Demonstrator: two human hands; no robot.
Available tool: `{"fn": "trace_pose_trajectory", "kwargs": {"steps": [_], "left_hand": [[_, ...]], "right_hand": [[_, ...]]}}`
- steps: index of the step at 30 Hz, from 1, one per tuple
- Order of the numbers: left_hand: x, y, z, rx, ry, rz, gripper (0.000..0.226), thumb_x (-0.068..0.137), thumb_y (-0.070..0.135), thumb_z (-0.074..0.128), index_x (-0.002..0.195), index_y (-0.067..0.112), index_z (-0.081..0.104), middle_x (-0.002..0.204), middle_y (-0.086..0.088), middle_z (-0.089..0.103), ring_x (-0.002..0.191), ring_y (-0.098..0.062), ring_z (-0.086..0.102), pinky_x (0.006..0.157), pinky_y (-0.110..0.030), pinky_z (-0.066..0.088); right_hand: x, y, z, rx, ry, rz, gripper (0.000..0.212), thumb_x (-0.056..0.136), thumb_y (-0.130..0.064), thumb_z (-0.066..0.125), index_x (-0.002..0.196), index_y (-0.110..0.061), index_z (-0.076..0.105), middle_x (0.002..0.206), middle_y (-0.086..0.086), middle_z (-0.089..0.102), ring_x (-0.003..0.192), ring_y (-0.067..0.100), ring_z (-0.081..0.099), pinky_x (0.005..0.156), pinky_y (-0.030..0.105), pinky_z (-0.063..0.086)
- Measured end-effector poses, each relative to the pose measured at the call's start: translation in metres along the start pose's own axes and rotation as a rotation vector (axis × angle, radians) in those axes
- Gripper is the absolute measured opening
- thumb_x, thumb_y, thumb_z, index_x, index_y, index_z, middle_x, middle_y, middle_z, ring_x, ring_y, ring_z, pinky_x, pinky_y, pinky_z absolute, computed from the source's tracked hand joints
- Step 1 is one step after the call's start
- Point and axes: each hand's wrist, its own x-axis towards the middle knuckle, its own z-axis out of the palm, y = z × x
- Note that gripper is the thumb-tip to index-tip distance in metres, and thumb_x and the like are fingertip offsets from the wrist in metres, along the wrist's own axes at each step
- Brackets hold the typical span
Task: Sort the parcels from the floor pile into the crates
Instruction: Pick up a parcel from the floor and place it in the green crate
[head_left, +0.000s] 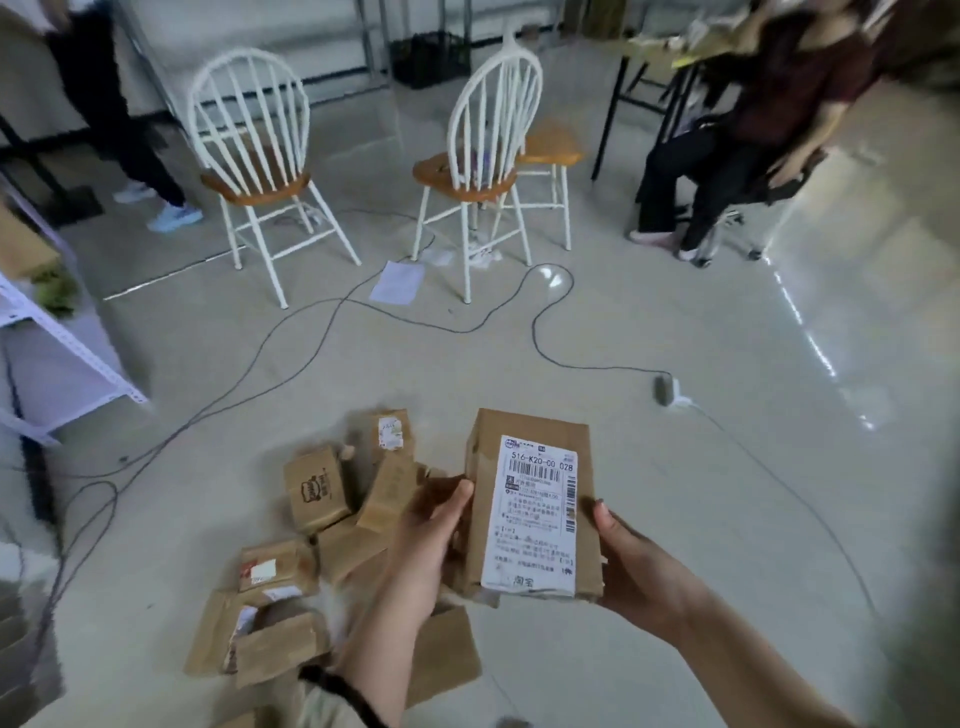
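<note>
Pale, glossy concrete floor (675, 322) fills a workroom seen from above, through a wide-angle camera on the person's head. Low in the middle, both hands hold up one brown cardboard parcel (530, 431), clear of the floor with its long side running away from the viewer. A white shipping label (535, 519) with barcodes and printed text covers most of its top face. The left hand (431, 551) grips the parcel's left edge, thumb curled onto the side and fingers hidden behind the box. The right hand (634, 571) grips the right edge, thumb tip on the side and fingers tucked underneath. A dark band (337, 686) circles the left wrist.

Below and to the left of the held box, a pile of parcels (317, 519) lies on the floor: small brown cardboard boxes, tumbled at different angles, some torn open, a few with labels.

Farther back stand two white spindle-back chairs (254, 156) with wooden seats, and a wooden-topped stool (550, 150) just behind the right one. A sheet of paper (397, 281) lies between the chairs. Dark cables (535, 332) snake across the floor, one ending at a small grey power adapter (665, 388). Pale metal shelving (67, 358) juts in at the left edge. One person (104, 104) stands at the upper left; another (753, 130), blurred, sits at the upper right.
</note>
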Motion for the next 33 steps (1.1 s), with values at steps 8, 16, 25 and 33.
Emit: {"fn": "trace_pose_trajectory", "kwargs": {"steps": [8,16,25,33], "left_hand": [[-0.068,0.008,0.086,0.191,-0.465,0.024,0.047,0.064,0.056,0.067,0.092,0.018,0.064,0.097,-0.008,0.072,0.089,-0.024,0.07,0.058,-0.033,0.054],[-0.173,-0.034,0.233,0.381,-0.938,0.052,0.054,0.069,0.057,0.058,0.102,0.015,0.058,0.104,-0.005,0.069,0.09,-0.017,0.068,0.057,-0.028,0.054],[-0.376,-0.147,0.401,0.517,-1.476,-0.058,0.033,0.084,0.042,0.055,0.102,0.015,0.057,0.092,-0.008,0.064,0.071,-0.014,0.06,0.048,-0.024,0.048],[-0.562,-0.266,0.48,0.646,-1.787,-0.219,0.043,0.072,0.046,0.059,0.1,0.013,0.059,0.055,0.009,0.059,0.041,-0.001,0.051,0.035,-0.017,0.039]], "right_hand": [[-0.159,0.035,-0.029,0.272,0.319,-0.198,0.06,0.076,-0.047,0.063,0.127,-0.018,0.055,0.129,0.014,0.06,0.113,0.033,0.061,0.087,0.047,0.052],[-0.338,0.102,-0.079,0.518,0.698,-0.445,0.065,0.079,-0.046,0.057,0.134,-0.012,0.047,0.136,0.018,0.052,0.123,0.039,0.051,0.106,0.056,0.036],[-0.566,0.228,-0.12,0.785,1.125,-0.614,0.06,0.075,-0.046,0.058,0.125,-0.014,0.052,0.121,0.011,0.062,0.103,0.03,0.061,0.094,0.052,0.049],[-0.721,0.346,-0.123,0.982,1.466,-0.687,0.062,0.077,-0.049,0.056,0.129,-0.015,0.05,0.127,0.015,0.06,0.12,0.033,0.055,0.097,0.05,0.048]]}}
